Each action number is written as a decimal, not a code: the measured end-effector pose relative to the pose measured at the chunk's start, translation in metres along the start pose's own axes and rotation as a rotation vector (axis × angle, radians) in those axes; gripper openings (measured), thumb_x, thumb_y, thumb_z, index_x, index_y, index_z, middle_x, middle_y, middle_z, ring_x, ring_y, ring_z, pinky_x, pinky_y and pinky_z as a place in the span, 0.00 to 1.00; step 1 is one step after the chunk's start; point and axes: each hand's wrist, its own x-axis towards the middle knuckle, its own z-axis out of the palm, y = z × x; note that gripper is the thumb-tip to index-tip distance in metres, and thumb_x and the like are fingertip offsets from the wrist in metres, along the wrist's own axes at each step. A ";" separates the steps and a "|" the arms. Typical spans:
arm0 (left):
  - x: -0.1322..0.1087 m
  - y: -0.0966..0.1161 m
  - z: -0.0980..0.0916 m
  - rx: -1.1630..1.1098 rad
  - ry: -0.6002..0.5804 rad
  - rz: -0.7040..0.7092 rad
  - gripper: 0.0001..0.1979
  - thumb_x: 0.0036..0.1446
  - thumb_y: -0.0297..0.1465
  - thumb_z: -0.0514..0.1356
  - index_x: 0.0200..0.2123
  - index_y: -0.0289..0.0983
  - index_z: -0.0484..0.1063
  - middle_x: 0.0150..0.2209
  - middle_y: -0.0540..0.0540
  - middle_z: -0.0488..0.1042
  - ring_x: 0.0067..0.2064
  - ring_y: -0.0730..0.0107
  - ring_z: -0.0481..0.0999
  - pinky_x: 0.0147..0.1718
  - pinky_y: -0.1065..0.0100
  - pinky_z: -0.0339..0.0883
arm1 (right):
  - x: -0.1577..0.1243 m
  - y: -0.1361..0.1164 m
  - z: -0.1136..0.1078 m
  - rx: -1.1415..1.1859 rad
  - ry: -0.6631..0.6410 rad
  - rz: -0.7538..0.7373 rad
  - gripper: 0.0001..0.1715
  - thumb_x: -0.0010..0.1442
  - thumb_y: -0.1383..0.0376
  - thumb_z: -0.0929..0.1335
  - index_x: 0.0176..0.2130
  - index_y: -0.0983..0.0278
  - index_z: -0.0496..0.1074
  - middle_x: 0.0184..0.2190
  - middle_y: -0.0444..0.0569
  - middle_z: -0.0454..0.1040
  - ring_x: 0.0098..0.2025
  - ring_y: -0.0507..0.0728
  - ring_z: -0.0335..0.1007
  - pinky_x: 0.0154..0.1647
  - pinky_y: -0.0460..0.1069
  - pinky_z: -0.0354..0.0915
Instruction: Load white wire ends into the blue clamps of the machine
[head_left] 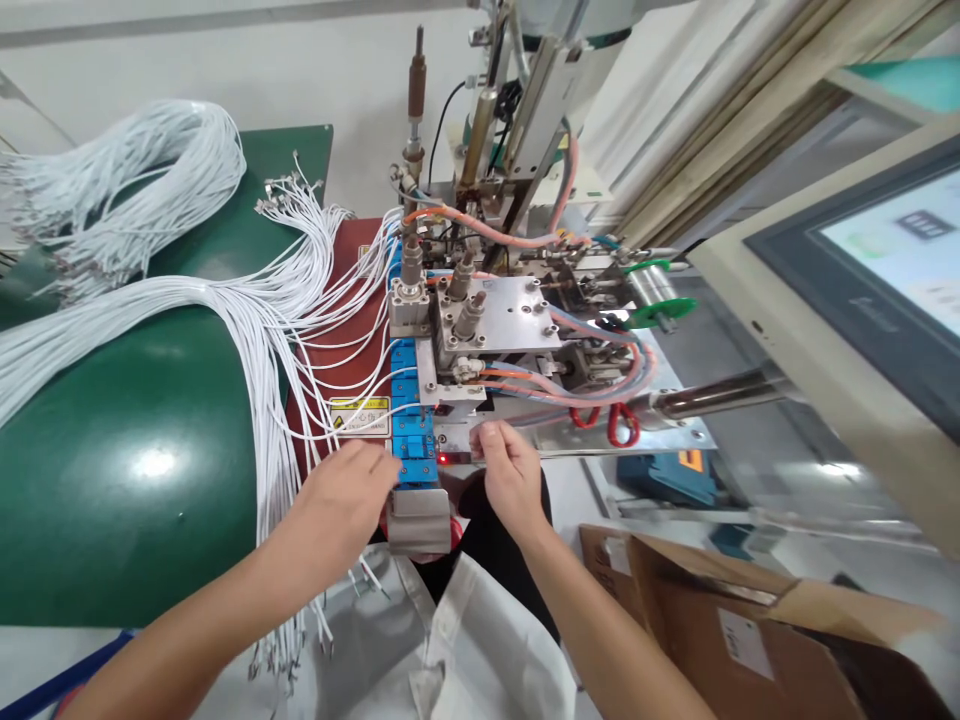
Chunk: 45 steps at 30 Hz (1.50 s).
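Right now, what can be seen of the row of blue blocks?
The row of blue blocks looks plastic, with small screws on top. It runs along the machine's left edge in view, partly hidden by metal fittings. White wires reach several blocks; a metal plate adjoins the near end. The left hand is beside it, contact unclear.

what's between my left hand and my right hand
In the head view, the near end of the blue block row lies between your left hand and right hand, with a glowing red light just right of the blocks.
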 end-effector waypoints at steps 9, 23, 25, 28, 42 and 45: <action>-0.024 0.011 -0.014 0.046 -0.370 0.213 0.08 0.47 0.17 0.55 0.25 0.35 0.67 0.28 0.45 0.68 0.33 0.63 0.66 0.35 0.61 0.61 | -0.006 -0.007 -0.010 0.005 -0.051 -0.002 0.22 0.58 0.53 0.59 0.20 0.63 0.62 0.17 0.43 0.61 0.22 0.51 0.57 0.25 0.47 0.57; 0.020 0.008 0.005 -0.641 0.191 -0.016 0.13 0.59 0.26 0.50 0.46 0.39 0.67 0.41 0.45 0.69 0.43 0.72 0.69 0.42 0.68 0.64 | -0.027 -0.020 -0.015 0.018 -0.179 -0.151 0.14 0.59 0.61 0.60 0.26 0.63 0.67 0.24 0.46 0.68 0.27 0.52 0.64 0.29 0.48 0.61; 0.021 0.010 0.010 -0.663 0.258 -0.040 0.14 0.59 0.25 0.49 0.46 0.39 0.68 0.39 0.45 0.69 0.41 0.73 0.70 0.40 0.69 0.66 | -0.028 -0.022 -0.013 -0.005 -0.189 -0.197 0.08 0.58 0.64 0.62 0.31 0.63 0.69 0.28 0.47 0.70 0.30 0.53 0.66 0.31 0.48 0.62; 0.021 0.012 0.017 -0.676 0.331 -0.131 0.11 0.58 0.26 0.52 0.41 0.39 0.72 0.36 0.46 0.72 0.39 0.72 0.72 0.39 0.69 0.67 | -0.027 -0.026 -0.007 -0.054 -0.183 -0.258 0.05 0.55 0.66 0.64 0.34 0.63 0.70 0.31 0.49 0.72 0.32 0.53 0.67 0.31 0.47 0.63; 0.026 0.012 0.021 -0.502 0.366 -0.125 0.07 0.56 0.29 0.56 0.33 0.38 0.74 0.31 0.47 0.77 0.34 0.70 0.75 0.35 0.69 0.69 | -0.011 -0.038 -0.003 -0.358 -0.199 -0.600 0.06 0.58 0.70 0.62 0.29 0.63 0.66 0.26 0.49 0.70 0.31 0.55 0.65 0.33 0.49 0.62; 0.027 0.014 0.026 -0.364 0.468 -0.045 0.08 0.56 0.28 0.55 0.36 0.37 0.74 0.33 0.45 0.77 0.35 0.68 0.75 0.38 0.66 0.69 | -0.013 -0.038 0.002 -0.245 -0.156 -0.418 0.08 0.58 0.67 0.61 0.27 0.63 0.65 0.25 0.47 0.69 0.29 0.53 0.65 0.31 0.48 0.62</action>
